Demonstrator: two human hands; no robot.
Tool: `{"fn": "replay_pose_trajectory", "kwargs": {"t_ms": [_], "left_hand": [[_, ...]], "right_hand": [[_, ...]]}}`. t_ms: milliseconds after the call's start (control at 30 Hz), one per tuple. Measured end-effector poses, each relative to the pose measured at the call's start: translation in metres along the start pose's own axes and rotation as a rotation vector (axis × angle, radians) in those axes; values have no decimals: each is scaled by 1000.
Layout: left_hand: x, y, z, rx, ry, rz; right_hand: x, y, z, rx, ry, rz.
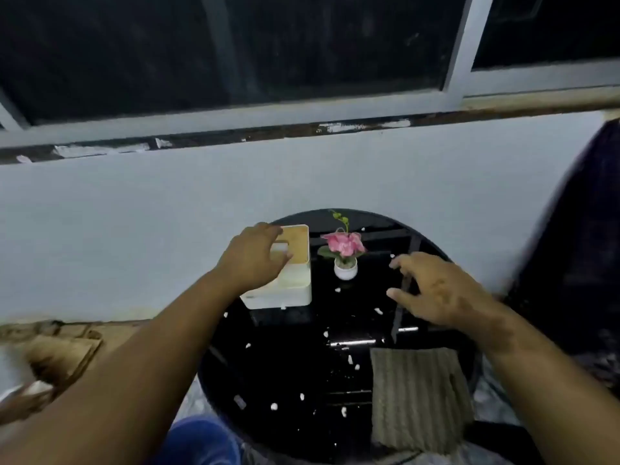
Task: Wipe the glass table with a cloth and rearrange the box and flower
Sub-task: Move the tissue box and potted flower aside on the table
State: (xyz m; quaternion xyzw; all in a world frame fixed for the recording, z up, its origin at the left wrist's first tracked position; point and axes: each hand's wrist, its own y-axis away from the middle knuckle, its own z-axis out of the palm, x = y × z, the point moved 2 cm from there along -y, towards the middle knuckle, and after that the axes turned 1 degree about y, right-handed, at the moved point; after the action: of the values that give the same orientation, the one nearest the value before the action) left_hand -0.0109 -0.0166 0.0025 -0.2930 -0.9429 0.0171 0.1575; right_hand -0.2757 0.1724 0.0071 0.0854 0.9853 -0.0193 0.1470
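A round black glass table [288, 370] stands against a pale wall. On its far left lies a white box [288, 286] with a tan lid. My left hand [253, 256] rests on top of the box, fingers curled over the lid. A pink flower in a small white pot [345, 253] stands to the right of the box. My right hand [432, 290] hovers open above the table to the right of the flower, holding nothing. A grey ribbed cloth [419, 397] lies flat at the table's near right. Several small white bits dot the glass.
A pale wall [134, 236] and a dark window run behind the table. A dark fabric-covered seat [577, 246] stands at the right. Brown cardboard [60, 350] lies on the floor at the left. My blue-clad knee [201, 441] shows below.
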Motion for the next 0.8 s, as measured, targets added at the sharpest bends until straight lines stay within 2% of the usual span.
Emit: {"fn": "replay_pose_trajectory", "kwargs": {"t_ms": [167,333,467,800], "left_hand": [[-11,10,39,81,-70,63],[-25,3,69,20,-126,37],[-27,-1,83,84,-257,63],[-22,9,79,31,-281,30]], "right_hand": [[10,71,78,-93,37,53],[7,104,123,56,26,58],[3,107,143,154,38,75],[0,110,155,35,99,79]]}}
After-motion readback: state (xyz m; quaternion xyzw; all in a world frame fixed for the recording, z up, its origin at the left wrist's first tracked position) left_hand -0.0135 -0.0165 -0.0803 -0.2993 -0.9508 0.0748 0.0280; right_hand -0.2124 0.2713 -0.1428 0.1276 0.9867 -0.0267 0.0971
